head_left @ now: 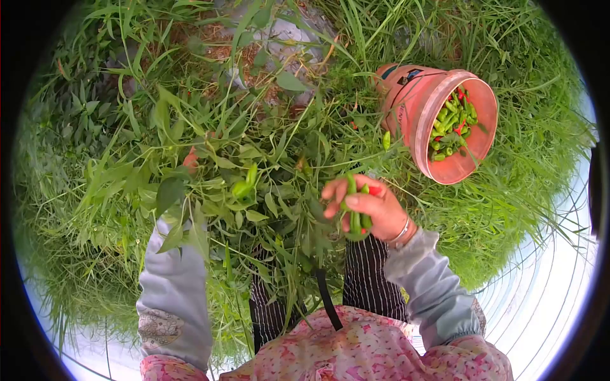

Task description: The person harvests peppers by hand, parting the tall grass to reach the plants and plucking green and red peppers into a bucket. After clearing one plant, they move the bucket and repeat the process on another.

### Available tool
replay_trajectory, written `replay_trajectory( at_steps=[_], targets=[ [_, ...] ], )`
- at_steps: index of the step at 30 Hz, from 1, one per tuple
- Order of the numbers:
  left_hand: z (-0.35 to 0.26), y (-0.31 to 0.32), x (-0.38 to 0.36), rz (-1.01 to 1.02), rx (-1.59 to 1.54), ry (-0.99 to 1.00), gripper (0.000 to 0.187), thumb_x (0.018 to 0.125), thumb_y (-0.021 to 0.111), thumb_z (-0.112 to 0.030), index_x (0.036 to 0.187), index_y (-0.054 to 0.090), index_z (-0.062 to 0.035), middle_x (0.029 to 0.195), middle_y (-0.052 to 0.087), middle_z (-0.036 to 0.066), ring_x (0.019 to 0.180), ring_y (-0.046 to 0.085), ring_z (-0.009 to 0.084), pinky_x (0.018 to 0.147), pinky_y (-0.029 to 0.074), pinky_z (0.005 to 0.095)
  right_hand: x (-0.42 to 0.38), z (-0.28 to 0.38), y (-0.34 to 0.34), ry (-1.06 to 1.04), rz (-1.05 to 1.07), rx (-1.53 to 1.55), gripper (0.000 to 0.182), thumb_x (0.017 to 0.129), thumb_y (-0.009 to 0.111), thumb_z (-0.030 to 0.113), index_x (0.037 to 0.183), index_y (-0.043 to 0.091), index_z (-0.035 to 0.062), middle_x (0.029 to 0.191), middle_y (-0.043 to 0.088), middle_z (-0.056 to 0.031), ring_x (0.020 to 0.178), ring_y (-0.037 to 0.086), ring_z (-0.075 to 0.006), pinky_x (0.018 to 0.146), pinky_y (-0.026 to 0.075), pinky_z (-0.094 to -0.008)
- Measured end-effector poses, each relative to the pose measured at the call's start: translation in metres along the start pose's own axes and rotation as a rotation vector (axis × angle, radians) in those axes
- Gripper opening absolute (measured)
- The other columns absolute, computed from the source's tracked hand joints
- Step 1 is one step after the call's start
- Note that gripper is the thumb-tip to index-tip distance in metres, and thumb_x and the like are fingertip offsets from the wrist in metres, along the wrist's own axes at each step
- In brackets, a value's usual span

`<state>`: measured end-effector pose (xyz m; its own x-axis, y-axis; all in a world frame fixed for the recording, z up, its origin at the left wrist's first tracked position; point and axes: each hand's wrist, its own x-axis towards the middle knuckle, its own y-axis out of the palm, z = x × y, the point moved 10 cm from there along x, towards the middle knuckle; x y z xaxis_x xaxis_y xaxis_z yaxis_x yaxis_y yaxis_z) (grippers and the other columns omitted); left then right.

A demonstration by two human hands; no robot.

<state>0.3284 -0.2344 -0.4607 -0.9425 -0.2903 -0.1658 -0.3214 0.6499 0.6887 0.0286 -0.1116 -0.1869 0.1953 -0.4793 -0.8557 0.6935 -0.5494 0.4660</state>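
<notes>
Head view: right hand (372,206) closed around picked green peppers (354,216), left hand (190,160) buried in the pepper plant (254,171), grip unseen; harvest underway, bucket (438,120) far right awaits them.

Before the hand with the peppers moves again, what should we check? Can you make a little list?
1. Right hand has a firm hold on the green peppers: ok.
2. Bucket has room left for more: ok, it is only partly filled.
3. Bucket's opening faces the person: ok, tilted toward them.
4. Left hand free: cannot tell, it is buried in the pepper plant.
5. Path from right hand to bucket clear: not ok, leaves and grass lie between.
</notes>
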Motion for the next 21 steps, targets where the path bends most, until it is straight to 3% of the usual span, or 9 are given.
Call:
replay_trajectory(
  at_steps=[5, 6, 9, 12, 13, 14, 17, 20, 21],
  targets=[
    [-0.016, 0.019, 0.004, -0.03, -0.182, -0.234, 0.102, 0.072, 0.07, -0.044, 0.143, 0.008, -0.0059, 0.148, 0.007, 0.014, 0.135, 0.014, 0.0288, 0.105, 0.031, 0.0473, 0.044, -0.03, -0.055, 0.046, -0.194, -0.282, 0.025, 0.082, 0.057, 0.015, 0.104, 0.056, 0.0053, 0.091, 0.064, -0.0078, 0.073, 0.061, -0.0119, 0.057, 0.049, -0.0246],
    [-0.021, 0.025, 0.006, -0.038, -0.214, -0.28, 0.103, 0.071, 0.07, -0.045, 0.143, 0.007, -0.0061, 0.149, 0.004, 0.013, 0.136, 0.011, 0.0284, 0.105, 0.03, 0.0475, 0.062, -0.04, -0.063, -0.075, -0.209, -0.591, 0.035, 0.079, 0.057, 0.012, 0.114, 0.055, 0.0091, 0.088, 0.065, -0.0084, 0.073, 0.063, -0.0184, 0.059, 0.049, -0.0284],
    [-0.032, 0.046, 0.018, -0.032, -0.302, -0.257, 0.097, 0.074, 0.07, -0.041, 0.142, 0.011, -0.0042, 0.146, 0.014, 0.015, 0.131, 0.026, 0.0297, 0.101, 0.037, 0.0487, 0.076, -0.009, -0.012, -0.466, -0.176, -1.296, 0.04, 0.076, 0.059, 0.012, 0.116, 0.055, 0.0138, 0.084, 0.063, -0.0119, 0.072, 0.062, -0.0275, 0.064, 0.05, -0.0356],
    [-0.065, 0.078, 0.047, -0.129, -0.377, -0.282, 0.08, 0.08, 0.065, -0.031, 0.139, 0.021, -0.0025, 0.139, 0.03, 0.015, 0.117, 0.044, 0.0258, 0.093, 0.044, 0.0437, 0.097, -0.019, 0.001, -0.303, -0.117, -1.646, 0.039, 0.072, 0.062, 0.015, 0.111, 0.058, 0.0149, 0.082, 0.061, -0.0149, 0.076, 0.06, -0.0331, 0.069, 0.049, -0.0415],
    [-0.07, 0.082, 0.05, -0.174, -0.41, -0.271, 0.073, 0.082, 0.064, -0.028, 0.138, 0.025, -0.0019, 0.136, 0.036, 0.014, 0.112, 0.05, 0.0239, 0.09, 0.046, 0.0413, 0.1, -0.021, -0.001, -0.292, -0.117, -1.699, 0.036, 0.072, 0.063, 0.017, 0.108, 0.058, 0.0142, 0.081, 0.061, -0.0141, 0.076, 0.061, -0.0324, 0.068, 0.049, -0.0416],
    [-0.084, 0.091, 0.049, -0.249, -0.152, -0.175, 0.07, 0.082, 0.063, -0.033, 0.136, 0.03, -0.0018, 0.134, 0.039, 0.012, 0.106, 0.053, 0.0202, 0.087, 0.047, 0.0382, 0.102, -0.024, -0.004, -0.28, -0.118, -1.753, 0.033, 0.073, 0.063, 0.019, 0.105, 0.059, 0.0135, 0.081, 0.061, -0.0133, 0.076, 0.061, -0.0317, 0.068, 0.049, -0.0417],
    [-0.062, 0.062, 0.021, -0.497, -0.017, -0.328, 0.059, 0.087, 0.056, -0.034, 0.134, 0.036, -0.0051, 0.138, 0.035, 0.013, 0.119, 0.044, 0.0223, 0.097, 0.037, 0.0409, 0.092, -0.025, -0.008, -0.235, -0.122, -1.768, 0.029, 0.073, 0.064, 0.026, 0.098, 0.061, 0.0128, 0.08, 0.062, -0.0113, 0.075, 0.062, -0.031, 0.067, 0.049, -0.0411],
    [-0.096, 0.126, 0.05, -0.431, -0.942, -0.236, 0.056, 0.09, 0.051, -0.03, 0.136, 0.031, -0.0077, 0.144, 0.026, 0.017, 0.131, 0.03, 0.0265, 0.104, 0.029, 0.0419, 0.072, -0.035, -0.006, -0.114, -0.059, -1.576, 0.03, 0.073, 0.064, 0.033, 0.096, 0.062, 0.0136, 0.078, 0.063, -0.01, 0.073, 0.062, -0.03, 0.065, 0.049, -0.0394],
    [-0.11, 0.142, 0.061, -0.254, -0.291, -0.341, 0.056, 0.09, 0.049, -0.03, 0.137, 0.028, -0.0081, 0.145, 0.025, 0.016, 0.132, 0.029, 0.0259, 0.105, 0.028, 0.0421, 0.066, -0.04, -0.004, -0.062, -0.029, -1.486, 0.031, 0.073, 0.064, 0.035, 0.096, 0.063, 0.0141, 0.078, 0.063, -0.0097, 0.073, 0.062, -0.0296, 0.065, 0.049, -0.0387]
  ],
)
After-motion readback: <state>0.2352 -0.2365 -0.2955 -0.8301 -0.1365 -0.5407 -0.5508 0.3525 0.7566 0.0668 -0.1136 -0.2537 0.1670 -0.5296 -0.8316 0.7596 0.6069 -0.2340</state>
